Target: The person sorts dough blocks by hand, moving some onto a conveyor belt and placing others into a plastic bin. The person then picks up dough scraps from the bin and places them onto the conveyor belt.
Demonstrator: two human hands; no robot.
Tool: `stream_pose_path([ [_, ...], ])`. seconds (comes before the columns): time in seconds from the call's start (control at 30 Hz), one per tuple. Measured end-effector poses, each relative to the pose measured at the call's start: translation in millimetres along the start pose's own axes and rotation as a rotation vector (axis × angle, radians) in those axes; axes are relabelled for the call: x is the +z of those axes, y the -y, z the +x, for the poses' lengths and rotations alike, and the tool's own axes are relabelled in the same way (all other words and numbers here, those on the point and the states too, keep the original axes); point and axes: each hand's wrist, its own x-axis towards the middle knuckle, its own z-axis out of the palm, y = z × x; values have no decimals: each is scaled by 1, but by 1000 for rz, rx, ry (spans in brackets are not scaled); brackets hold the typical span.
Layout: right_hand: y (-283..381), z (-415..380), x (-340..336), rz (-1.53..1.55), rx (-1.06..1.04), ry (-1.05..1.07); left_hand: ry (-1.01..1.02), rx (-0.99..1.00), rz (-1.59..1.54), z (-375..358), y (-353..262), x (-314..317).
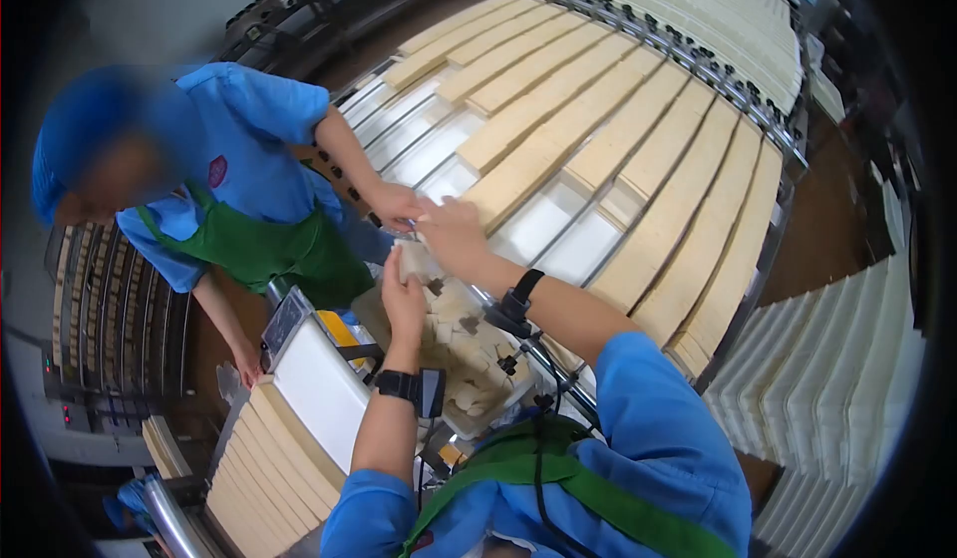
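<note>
Over a bin of broken pale pieces (469,354), my left hand (403,294) is raised with its fingers up, against a small pale piece near the fingertips. My right hand (451,231) reaches across at the near end of the long pale strips (558,149); its fingers are bent together, and what they hold is too small to make out. A co-worker's hand (394,203) meets my right hand's fingertips. Black bands are on both my wrists.
A co-worker (269,199) in blue and green stands at the left, other hand by a stack of pale strips (269,458). A white conveyor belt (317,378) runs beside the bin. Metal rails divide the strip lanes. White stacked sheets (827,369) stand at the right.
</note>
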Motion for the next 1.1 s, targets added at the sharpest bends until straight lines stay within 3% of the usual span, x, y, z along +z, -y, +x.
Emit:
stream_pose_path([
  [0.1,5,2,10,-113,3,62,34,-217,-121,-33,-35,-28],
  [0.17,11,3,12,-189,-8,117,-33,-21,132,-57,-7,-37],
  [0.27,18,2,17,-283,-5,188,-67,27,310,-95,2,-62],
  [0.37,10,4,31,-209,78,201,49,-291,-37,-140,10,-89],
  [0.4,10,3,30,-210,42,136,26,-223,-3,-154,13,-98],
  [0.43,10,4,24,-212,10,66,22,-301,-32,-169,11,-106],
  [0.5,11,5,14,-193,-40,67,10,-431,-100,-192,5,-122],
  [0.67,12,1,9,-240,-59,58,-76,-512,-192,-251,0,-151],
  [0.8,22,1,3,-299,-25,65,-208,-479,-172,-290,8,-165],
  [0.93,20,1,7,-359,30,86,-345,-586,-179,-302,-7,-186],
  [1.03,29,3,-4,-538,135,113,-464,-547,-146,-315,7,-193],
  [1.1,28,1,9,-575,260,146,-579,-647,-190,-325,11,-200],
])
